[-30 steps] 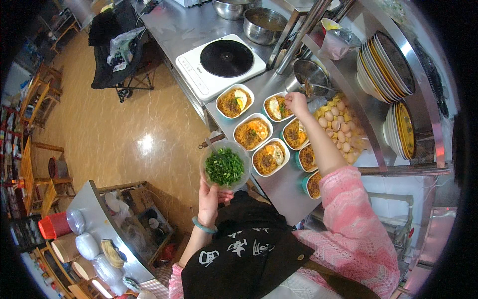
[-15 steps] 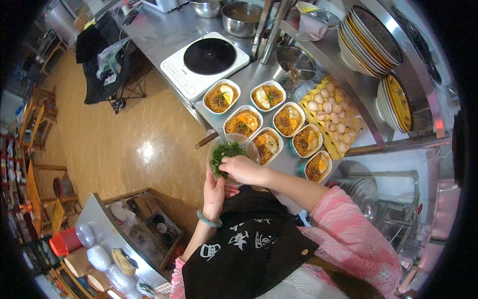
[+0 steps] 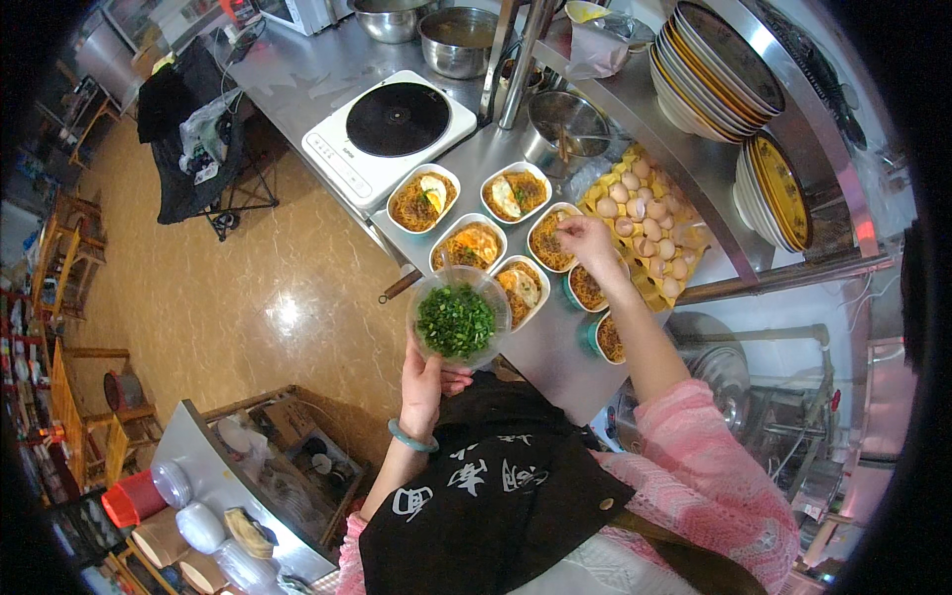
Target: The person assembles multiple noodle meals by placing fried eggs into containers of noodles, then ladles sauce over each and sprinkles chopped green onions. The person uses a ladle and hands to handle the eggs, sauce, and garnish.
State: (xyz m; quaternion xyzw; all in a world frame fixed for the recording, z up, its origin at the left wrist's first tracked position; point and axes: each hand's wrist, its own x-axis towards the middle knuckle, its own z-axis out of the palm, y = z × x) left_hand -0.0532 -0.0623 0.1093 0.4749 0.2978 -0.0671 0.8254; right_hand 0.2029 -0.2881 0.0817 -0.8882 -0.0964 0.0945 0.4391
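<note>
A clear plastic bowl (image 3: 501,322) full of chopped green onions (image 3: 456,319) rests in my left hand (image 3: 428,382), whose fingers curl round its near side and underneath. My right hand (image 3: 588,244) is over a white-rimmed tub of noodles (image 3: 544,246), fingertips pinched together; whatever is between them is hidden. More noodle tubs stand around it, such as the one with a halved-looking egg (image 3: 424,199) and another with a fried egg (image 3: 517,194). My right hand and forearm partly cover two tubs on the right, including the nearest one (image 3: 612,339).
An egg tray (image 3: 650,223) with several eggs lies right of the tubs. A white induction cooker (image 3: 389,139) and metal pots (image 3: 458,45) stand behind. Stacked bowls (image 3: 714,74) fill the shelf at right. A brown handle (image 3: 401,286) juts past the counter's left edge.
My right hand has left the green onions and moved right and away from me, over a noodle tub. My left hand still holds the bowl. The whole view has shifted slightly.
</note>
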